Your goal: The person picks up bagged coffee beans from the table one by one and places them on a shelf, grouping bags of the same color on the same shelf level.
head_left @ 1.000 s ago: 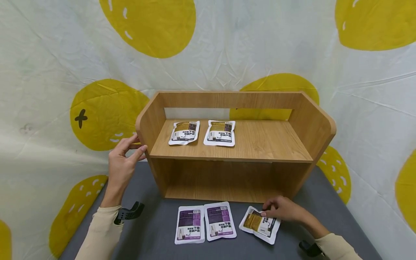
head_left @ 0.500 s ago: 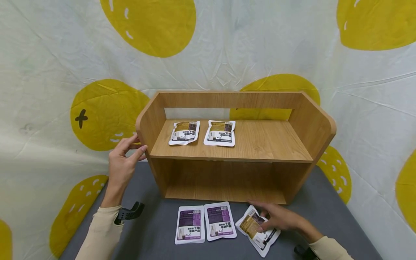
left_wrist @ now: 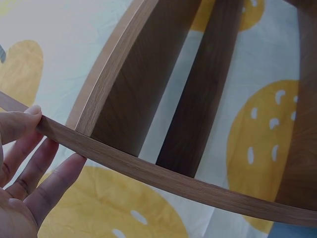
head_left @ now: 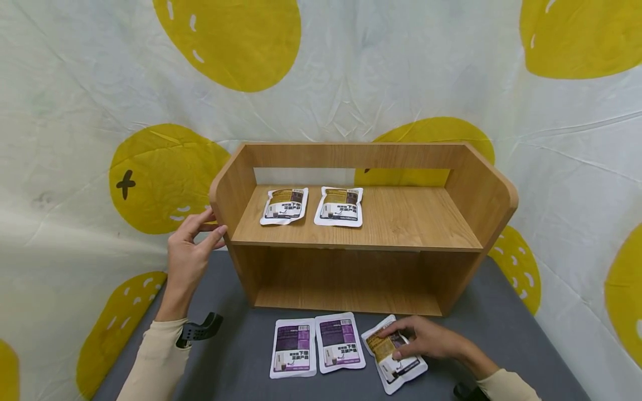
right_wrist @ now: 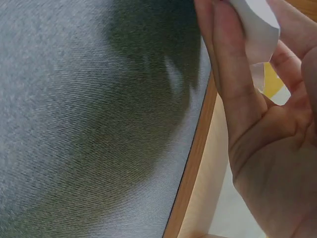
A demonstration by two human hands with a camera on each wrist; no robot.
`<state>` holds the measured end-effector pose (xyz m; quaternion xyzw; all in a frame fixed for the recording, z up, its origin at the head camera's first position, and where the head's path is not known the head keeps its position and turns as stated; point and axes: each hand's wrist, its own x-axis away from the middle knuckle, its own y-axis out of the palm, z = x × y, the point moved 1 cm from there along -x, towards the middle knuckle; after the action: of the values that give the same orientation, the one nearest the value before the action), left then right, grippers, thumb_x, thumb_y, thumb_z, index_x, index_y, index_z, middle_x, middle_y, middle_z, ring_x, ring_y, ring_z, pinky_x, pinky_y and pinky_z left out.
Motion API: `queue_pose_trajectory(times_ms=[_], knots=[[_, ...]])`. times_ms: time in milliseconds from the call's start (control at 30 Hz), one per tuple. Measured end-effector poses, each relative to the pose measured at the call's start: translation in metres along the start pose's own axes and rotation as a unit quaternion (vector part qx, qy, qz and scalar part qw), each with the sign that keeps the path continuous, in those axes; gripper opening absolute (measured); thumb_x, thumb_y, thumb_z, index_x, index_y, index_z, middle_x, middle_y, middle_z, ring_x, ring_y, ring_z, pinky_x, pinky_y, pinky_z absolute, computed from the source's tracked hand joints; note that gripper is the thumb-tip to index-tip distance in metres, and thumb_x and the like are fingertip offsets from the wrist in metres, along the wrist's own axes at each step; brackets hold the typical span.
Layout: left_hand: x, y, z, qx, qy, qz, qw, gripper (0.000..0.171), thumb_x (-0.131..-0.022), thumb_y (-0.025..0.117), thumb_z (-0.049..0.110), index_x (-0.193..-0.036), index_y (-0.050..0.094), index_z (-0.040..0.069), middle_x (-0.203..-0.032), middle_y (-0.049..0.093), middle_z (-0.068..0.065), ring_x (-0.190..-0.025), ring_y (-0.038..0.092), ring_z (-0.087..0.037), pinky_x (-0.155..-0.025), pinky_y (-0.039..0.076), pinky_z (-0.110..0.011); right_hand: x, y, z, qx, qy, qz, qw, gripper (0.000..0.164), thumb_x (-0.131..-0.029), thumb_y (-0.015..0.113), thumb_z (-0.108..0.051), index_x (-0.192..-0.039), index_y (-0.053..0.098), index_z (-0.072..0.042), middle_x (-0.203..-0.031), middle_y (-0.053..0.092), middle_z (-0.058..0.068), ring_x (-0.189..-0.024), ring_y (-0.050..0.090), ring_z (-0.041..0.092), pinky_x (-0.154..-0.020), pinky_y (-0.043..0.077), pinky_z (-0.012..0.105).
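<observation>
Pouch in gold, brown and white is pinched in the right hand at the near right, beside two flat purple-and-white rectangular pouches; the left hand grips the brown two-tier wooden shelf's left side.

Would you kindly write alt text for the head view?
A right hand holds a gold pouch before a wooden shelf, while the left hand grips the shelf's side. Two similar pouches lie on the upper tier; two purple pouches lie on the gray table.
</observation>
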<state>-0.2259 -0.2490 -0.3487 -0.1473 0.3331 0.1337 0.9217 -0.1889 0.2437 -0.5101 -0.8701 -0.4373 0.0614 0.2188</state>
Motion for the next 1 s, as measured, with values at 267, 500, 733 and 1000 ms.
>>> queue_pose_trajectory(times_ms=[267, 500, 733, 1000], knots=[[0.000, 0.000, 0.001, 0.005, -0.002, 0.001, 1.0000, 0.050, -0.090, 0.075, -0.001, -0.135, 0.067, 0.018, -0.114, 0.063, -0.005, -0.096, 0.068, -0.013, -0.069, 0.063, -0.026, 0.002, -0.001, -0.010, -0.082, 0.019, -0.010, 0.996, 0.049, -0.098, 0.067, -0.008, -0.144, 0.055, 0.000, -0.143, 0.048, 0.030, -0.100, 0.061, 0.010, -0.076, 0.056, 0.019], [0.000, 0.000, 0.001, 0.002, 0.001, 0.000, 1.0000, 0.050, -0.090, 0.074, -0.001, -0.136, 0.067, 0.017, -0.114, 0.063, -0.006, -0.095, 0.067, -0.013, -0.068, 0.063, -0.026, 0.000, -0.004, -0.021, -0.102, 0.000, 0.023, 0.994, 0.049, -0.096, 0.069, -0.004, -0.142, 0.055, 0.001, -0.139, 0.049, 0.032, -0.096, 0.067, 0.014, -0.078, 0.060, 0.024], [0.000, 0.000, 0.001, 0.002, 0.001, 0.000, 1.0000, 0.050, -0.090, 0.074, -0.002, -0.136, 0.067, 0.017, -0.114, 0.063, -0.005, -0.096, 0.067, -0.013, -0.068, 0.063, -0.026, 0.000, -0.009, -0.036, -0.073, -0.008, 0.063, 0.995, 0.046, -0.094, 0.072, -0.007, -0.138, 0.061, -0.003, -0.136, 0.055, 0.027, -0.101, 0.064, 0.011, -0.082, 0.059, 0.023], [0.000, 0.000, 0.002, 0.004, 0.000, 0.000, 1.0000, 0.050, -0.089, 0.075, -0.002, -0.136, 0.067, 0.016, -0.114, 0.063, -0.006, -0.096, 0.067, -0.013, -0.068, 0.063, -0.026, -0.001, -0.014, -0.055, -0.105, 0.011, 0.070, 0.992, 0.050, -0.095, 0.071, -0.007, -0.143, 0.057, -0.004, -0.140, 0.051, 0.028, -0.101, 0.068, 0.019, -0.083, 0.062, 0.028]])
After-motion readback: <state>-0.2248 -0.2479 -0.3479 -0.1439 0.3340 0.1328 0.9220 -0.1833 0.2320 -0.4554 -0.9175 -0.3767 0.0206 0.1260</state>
